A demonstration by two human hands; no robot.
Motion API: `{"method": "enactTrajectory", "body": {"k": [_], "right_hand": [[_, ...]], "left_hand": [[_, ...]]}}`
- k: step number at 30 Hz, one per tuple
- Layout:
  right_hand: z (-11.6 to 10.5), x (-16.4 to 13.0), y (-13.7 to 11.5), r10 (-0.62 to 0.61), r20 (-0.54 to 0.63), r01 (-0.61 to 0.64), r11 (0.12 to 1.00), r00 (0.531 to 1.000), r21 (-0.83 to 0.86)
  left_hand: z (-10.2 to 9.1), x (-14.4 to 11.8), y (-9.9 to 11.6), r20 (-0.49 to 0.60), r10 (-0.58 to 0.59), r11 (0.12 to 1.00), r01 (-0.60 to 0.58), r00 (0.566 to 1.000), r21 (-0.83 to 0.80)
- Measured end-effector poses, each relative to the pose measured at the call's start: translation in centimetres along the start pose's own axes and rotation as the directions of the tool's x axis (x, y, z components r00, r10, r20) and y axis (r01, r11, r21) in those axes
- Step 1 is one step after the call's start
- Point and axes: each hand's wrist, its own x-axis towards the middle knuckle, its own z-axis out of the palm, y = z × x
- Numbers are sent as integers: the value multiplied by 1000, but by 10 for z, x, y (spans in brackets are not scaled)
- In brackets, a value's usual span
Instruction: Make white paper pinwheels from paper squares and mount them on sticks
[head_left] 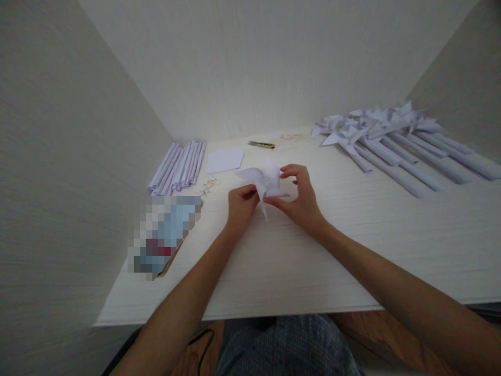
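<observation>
A white paper pinwheel [256, 177] with pointed, curled blades is held up over the middle of the table. My left hand [241, 208] is closed at its lower left, fingers pinched behind the paper; exactly what they grip there is hidden. From the other side my right hand [302, 201] curves round the blades, with its thumb against the pinwheel's centre and its index finger at the upper right blade. Beyond the hands lie a stack of white paper sheets [226, 160] and a craft knife [261, 144].
Rolled paper sticks [178, 167] are bundled at the back left, beside small whitish pieces [209, 185]. A blurred-out flat package [170, 235] lies nearer on the left. Pinwheels on paper sticks [376, 130] are piled at the back right. Walls [250, 62] enclose the table.
</observation>
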Motion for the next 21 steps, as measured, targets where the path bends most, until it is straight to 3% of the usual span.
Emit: {"method": "enactTrajectory", "body": {"k": [10,17,21], "right_hand": [[2,0,5,59,-23,-58,998,998,8],[-1,0,7,31,6,-32,996,999,81],[-3,-1,1,29,20,-31,992,999,119]], "left_hand": [[0,2,0,35,44,996,-47,998,75],[-2,2,0,-190,72,978,-31,979,208],[-3,1,0,-127,117,973,-88,985,215]]}}
